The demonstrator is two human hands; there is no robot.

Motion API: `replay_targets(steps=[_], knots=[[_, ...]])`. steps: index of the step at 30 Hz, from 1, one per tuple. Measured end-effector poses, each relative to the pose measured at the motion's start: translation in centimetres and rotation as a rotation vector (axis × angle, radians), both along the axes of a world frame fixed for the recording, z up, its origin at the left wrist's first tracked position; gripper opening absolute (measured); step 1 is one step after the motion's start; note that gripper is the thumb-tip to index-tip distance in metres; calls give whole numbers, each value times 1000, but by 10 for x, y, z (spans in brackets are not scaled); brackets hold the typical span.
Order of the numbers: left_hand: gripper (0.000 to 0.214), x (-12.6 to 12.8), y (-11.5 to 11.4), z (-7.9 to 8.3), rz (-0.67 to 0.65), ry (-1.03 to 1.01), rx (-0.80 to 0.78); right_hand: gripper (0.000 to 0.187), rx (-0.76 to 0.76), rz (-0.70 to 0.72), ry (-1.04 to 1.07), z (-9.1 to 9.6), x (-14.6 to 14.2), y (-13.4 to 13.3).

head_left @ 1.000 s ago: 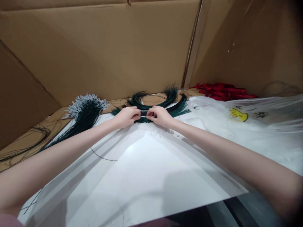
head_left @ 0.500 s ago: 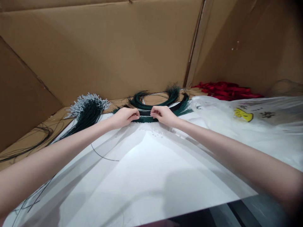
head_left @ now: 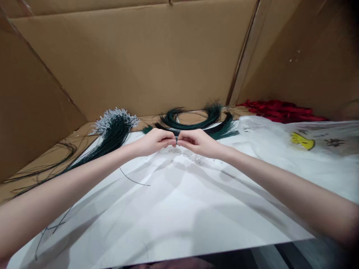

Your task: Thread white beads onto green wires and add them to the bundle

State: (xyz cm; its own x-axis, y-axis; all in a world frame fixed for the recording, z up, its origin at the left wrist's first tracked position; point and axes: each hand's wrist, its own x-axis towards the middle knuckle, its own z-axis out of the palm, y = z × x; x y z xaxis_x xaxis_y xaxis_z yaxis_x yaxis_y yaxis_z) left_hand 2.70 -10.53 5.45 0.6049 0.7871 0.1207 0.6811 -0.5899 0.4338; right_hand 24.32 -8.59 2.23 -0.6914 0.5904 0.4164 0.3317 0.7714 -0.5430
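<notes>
My left hand (head_left: 159, 142) and my right hand (head_left: 198, 142) meet fingertip to fingertip at the far side of the white sheet (head_left: 168, 220). Both are closed in a pinch, and whatever is between the fingers is too small to name. Just behind them lie curved bundles of dark green wire (head_left: 193, 125), partly covered by the hands. Small whitish beads (head_left: 199, 160) are scattered on the sheet under my right hand. To the left rests a thick bunch of green wires (head_left: 114, 134) with pale beaded tips (head_left: 116, 116).
Cardboard walls (head_left: 140, 63) enclose the back and sides. At right lies a clear plastic bag (head_left: 269, 138) with a yellow print, and red ribbon (head_left: 283, 110) is heaped behind it. Loose wires (head_left: 58, 160) lie at left; a single one (head_left: 134, 180) curves over the sheet.
My hands have come together from a small gap, and their fingertips now meet. The view has shifted slightly, so the surroundings sit further right.
</notes>
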Motion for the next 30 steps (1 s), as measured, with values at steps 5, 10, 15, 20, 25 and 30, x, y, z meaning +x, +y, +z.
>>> replay_targets(steps=[5, 10, 15, 20, 25, 30], knots=[[35, 1, -13, 9, -87, -66, -346, 20, -114, 17, -41, 9, 8, -15], [39, -3, -25, 7, -104, -182, -545, 23, -203, -5, -72, 11, 29, -25], [46, 0, -30, 2, -150, -313, -717, 27, -256, -29, -70, 9, 37, -30], [40, 4, -31, 1, -157, -383, -831, 28, -276, 3, -79, 8, 43, -32], [37, 10, -32, 1, -158, -399, -868, 28, -297, 36, -131, 6, 52, -30], [30, 10, -34, 3, -157, -338, -804, 27, -318, 58, -128, 2, 59, -28]])
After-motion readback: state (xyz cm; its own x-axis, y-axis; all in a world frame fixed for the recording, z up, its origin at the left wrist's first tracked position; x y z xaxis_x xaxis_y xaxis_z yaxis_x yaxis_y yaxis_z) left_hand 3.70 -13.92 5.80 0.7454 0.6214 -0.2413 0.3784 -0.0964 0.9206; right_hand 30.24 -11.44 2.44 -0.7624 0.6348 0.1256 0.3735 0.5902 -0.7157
